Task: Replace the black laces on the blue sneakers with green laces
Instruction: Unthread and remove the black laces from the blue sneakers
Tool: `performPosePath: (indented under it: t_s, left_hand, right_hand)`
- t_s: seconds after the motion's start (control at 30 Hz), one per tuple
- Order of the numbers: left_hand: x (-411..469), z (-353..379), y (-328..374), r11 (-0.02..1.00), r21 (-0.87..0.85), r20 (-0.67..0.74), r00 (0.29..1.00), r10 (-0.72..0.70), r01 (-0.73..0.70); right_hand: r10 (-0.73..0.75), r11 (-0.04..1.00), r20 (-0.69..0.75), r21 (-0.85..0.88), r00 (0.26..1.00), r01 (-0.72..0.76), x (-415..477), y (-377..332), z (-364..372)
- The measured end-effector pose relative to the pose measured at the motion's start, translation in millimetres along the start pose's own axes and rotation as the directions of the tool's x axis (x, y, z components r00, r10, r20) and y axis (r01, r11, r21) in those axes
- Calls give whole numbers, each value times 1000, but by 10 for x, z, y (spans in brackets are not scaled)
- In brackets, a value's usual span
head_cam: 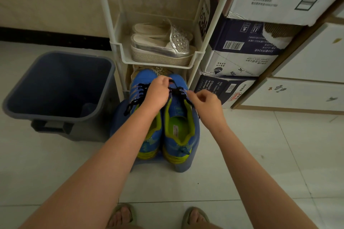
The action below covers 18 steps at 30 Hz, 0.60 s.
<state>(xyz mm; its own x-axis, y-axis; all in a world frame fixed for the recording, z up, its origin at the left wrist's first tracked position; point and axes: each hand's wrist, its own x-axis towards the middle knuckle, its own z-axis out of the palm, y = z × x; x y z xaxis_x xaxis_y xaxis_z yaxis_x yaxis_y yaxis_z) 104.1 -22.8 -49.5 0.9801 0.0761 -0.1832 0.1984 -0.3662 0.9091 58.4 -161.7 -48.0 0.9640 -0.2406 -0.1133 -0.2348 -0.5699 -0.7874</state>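
Blue sneakers (178, 130) sit side by side on a low blue stand (117, 117) at floor level, right in front of the white rack (116, 46). Toes point away from the person, heels are nearest the camera. Grey bin (55, 119) is to the left, stacked cartons (238, 61) to the right. Both shoes still carry black laces (136, 98). I can't make out any green laces in view.

Work is on the right-hand shoe. Left grip (158, 92) reaches across over the left shoe and is curled onto the lacing at the toe end of the eyelet rows, apparently pinching a crossing. Right grip (206, 104) is just off that shoe's right edge. Its thumb and forefinger are pinched on what looks like a lace strand running out from the eyelets. The contact is small, so that's my read, not certain.

Key geometry: the shoe's long axis runs straight away from the person, and the lace rows cross it. The strand should come out sideways, toward the right grip, which is nearer the free end. Left grip is better placed to loosen crossings and steady the shoe. Early stage by my estimate: the left shoe's lacing looks intact.
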Motion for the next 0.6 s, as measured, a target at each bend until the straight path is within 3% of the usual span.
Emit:
performPosePath:
  t_s: [0.07,0.1,0.17,0.23,0.3,0.37,0.47,0.53,0.6]
  left_hand:
    - [-10,-5,24,991,-124,-13,999,-51,49]
    - [-25,-9,37,996,-80,4,999,-32,32]
    - [-101,-23,43,976,214,82,996,33,-49]
    - [-152,-24,0,845,499,139,980,142,-193]
    - [-144,-28,-63,767,578,153,960,235,-280]
    - [-114,-58,-94,856,448,64,964,257,-258]
    - [-110,-86,-33,970,104,-38,974,223,-218]
    - [-145,-58,62,979,-151,2,990,138,-137]
    - [-165,-74,162,891,-452,-24,999,-47,31]
  right_hand:
    - [15,999,114,-44,993,-10,-26,-13,25]
    - [15,999,113,-50,993,-9,-27,-12,29]
    - [-6,1000,64,-30,998,8,-24,2,33]
    - [-10,1000,41,19,999,9,-34,32,41]
    - [8,997,43,74,999,-12,-45,56,54]
    - [25,993,45,111,999,-30,-54,77,72]
    - [34,992,40,121,999,-39,-62,90,102]
    - [35,991,39,127,999,-40,-60,90,112]
    - [25,992,27,126,999,-28,-63,91,119]
